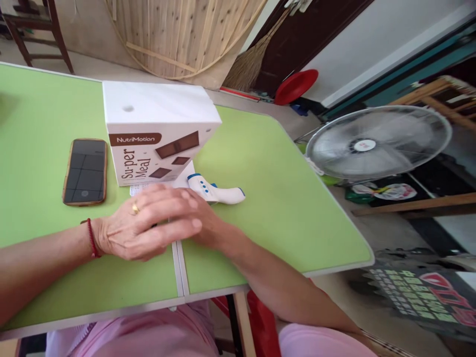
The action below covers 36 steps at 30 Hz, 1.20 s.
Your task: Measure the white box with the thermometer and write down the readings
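Nearest, below the table edge, there is pink clothing [148,334], and from it both forearms lie on the green table [275,208]. The left hand [148,223], with a ring [135,208] on one finger and a red bracelet [91,238] at the wrist, is laid across the right hand [208,225] and touches it. About the progress, I judge that the hands are at rest and no handling is in course; what is finished and what remains, this view does not show. The left fingers are stretched and only a little bent, closed around nothing that I can see. The right fingers are mostly covered, so I cannot tell if they are curled or keep something. Just beyond the hands, to the right, a white and blue infrared thermometer [210,193] lies on its side; whether the right hand touches it is not clear. To the left lies a phone [87,171] with dark screen. Between them the white box [167,130] stands upright, its visible faces closed, and a printed paper [138,189] shows at its foot. Farther to the right there is a fan [379,144], and at the far side a round wooden board [182,34].
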Each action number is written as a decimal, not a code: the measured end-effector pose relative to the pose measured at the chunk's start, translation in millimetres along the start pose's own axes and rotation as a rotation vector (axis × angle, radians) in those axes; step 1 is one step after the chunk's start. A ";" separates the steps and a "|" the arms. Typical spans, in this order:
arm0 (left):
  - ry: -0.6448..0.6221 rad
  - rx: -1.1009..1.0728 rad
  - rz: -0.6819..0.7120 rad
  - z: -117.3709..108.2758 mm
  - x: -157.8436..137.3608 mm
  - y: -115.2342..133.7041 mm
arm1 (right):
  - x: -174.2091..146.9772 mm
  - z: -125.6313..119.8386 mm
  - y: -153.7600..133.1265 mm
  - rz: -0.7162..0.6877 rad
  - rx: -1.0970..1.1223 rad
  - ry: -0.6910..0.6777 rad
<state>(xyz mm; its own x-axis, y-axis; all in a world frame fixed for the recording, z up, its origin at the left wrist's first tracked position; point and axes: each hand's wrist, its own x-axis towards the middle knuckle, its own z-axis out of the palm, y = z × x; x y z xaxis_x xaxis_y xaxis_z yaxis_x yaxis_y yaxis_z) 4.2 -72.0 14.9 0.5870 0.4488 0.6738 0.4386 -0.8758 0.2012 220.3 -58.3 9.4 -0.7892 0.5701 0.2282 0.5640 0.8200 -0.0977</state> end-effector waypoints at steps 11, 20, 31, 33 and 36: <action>0.007 -0.241 0.443 -14.0 27.5 39.5 | -1.7 -8.2 11.9 0.040 0.023 0.236; -0.525 0.032 0.037 2.9 8.1 63.7 | 1.1 1.4 -7.7 0.318 0.727 0.485; -0.750 0.070 -0.115 5.4 4.6 63.8 | 9.5 6.9 -14.2 0.577 0.769 0.381; -0.739 0.062 -0.125 6.1 4.5 63.5 | 9.4 7.7 -14.1 0.573 0.740 0.372; -0.732 0.052 -0.136 7.0 3.9 63.0 | 9.2 7.4 -14.5 0.570 0.715 0.357</action>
<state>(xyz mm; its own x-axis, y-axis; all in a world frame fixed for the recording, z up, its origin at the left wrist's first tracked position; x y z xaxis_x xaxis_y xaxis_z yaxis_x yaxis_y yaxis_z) 38.9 -124.2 25.2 0.8205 0.5717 -0.0036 0.5604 -0.8030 0.2030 203.0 -64.5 5.7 -0.2578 0.9377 0.2330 0.4650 0.3318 -0.8208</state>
